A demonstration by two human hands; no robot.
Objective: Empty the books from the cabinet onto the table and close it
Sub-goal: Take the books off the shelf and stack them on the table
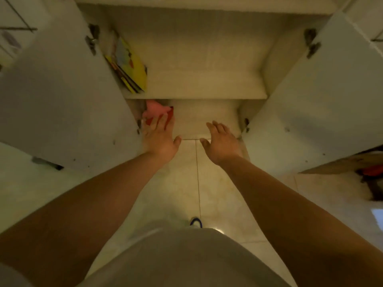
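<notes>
Books (130, 65) lean in a slanted stack against the left wall of the open cabinet's (196, 95) upper shelf. Below, the left hand (159, 137) reaches with straight, empty fingers toward pink and red items (157, 112) on the lower shelf; the right hand (221, 141) hovers open, holding nothing. Risk: a loose one-handed grip could spill the leaning stack onto the floor.

**Both arms extended, hands spread**

Left hand (160, 139): reaches toward 11 o'clock, palm down, fingers straight and together, thumb out toward 3 o'clock. Right hand (220, 141): reaches toward 12 o'clock, fingers relaxed and slightly splayed, holding nothing. Forearms bare.
</notes>
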